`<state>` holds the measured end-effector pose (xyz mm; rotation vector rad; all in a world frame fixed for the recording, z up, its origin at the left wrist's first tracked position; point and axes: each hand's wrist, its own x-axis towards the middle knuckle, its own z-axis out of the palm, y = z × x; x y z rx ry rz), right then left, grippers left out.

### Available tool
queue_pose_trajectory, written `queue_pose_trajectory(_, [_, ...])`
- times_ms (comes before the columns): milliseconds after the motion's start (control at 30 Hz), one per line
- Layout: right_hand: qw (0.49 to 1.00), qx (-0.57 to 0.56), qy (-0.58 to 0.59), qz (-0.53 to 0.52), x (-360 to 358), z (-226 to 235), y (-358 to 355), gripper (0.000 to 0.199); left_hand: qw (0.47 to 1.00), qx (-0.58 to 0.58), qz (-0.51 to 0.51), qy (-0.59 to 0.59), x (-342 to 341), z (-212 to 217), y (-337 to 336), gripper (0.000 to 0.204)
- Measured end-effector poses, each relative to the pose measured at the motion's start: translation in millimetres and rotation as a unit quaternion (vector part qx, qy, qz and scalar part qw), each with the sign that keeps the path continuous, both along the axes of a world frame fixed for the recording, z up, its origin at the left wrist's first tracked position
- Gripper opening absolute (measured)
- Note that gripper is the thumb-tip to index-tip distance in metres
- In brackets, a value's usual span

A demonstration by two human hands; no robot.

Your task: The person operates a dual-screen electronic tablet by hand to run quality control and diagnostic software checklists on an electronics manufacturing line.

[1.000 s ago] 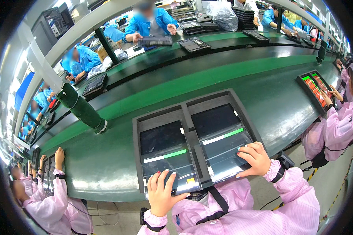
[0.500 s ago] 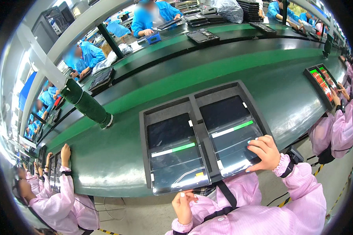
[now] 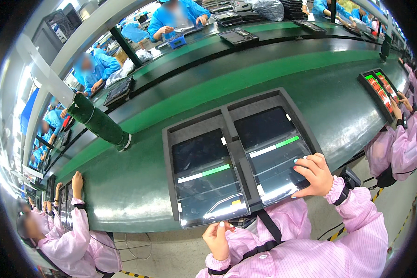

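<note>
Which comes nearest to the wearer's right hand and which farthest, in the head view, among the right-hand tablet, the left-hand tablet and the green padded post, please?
From the right hand:
1. Right-hand tablet, under its fingers at the tray's right.
2. Left-hand tablet, in the neighbouring slot to the left.
3. Green padded post, far left across the belt.

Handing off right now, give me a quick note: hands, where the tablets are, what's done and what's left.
Left hand: off the work, at the near edge of the tray, holding nothing.
Right hand: resting on the lower right corner of the right tablet.
Left tablet and the right one lie side by side in the grey tray on the green belt, screens glossy, each with a white and green strip.
Done: both seated in the tray.
Left: cannot tell.
</note>
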<state>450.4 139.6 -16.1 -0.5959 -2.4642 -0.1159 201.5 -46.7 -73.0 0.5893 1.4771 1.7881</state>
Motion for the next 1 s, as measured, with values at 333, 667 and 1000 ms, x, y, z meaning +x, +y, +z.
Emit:
queue_pose_trajectory(333, [0.503, -0.827, 0.246, 0.061, -98, -46, -100, 0.021, 0.999, 0.012, 0.006, -0.031, -6, -1, -2, 0.013])
queue_pose_trajectory(667, [0.498, -0.791, 0.354, 0.025, -121, -56, -114, 0.014, 1.0, 0.016, 0.001, -0.025, -8, -1, -4, 0.012])
queue_pose_trajectory(1000, [0.581, -0.739, 0.34, -0.026, -117, -54, -114, 0.014, 0.862, -0.064, 0.011, 0.502, -25, 16, -14, 0.026])
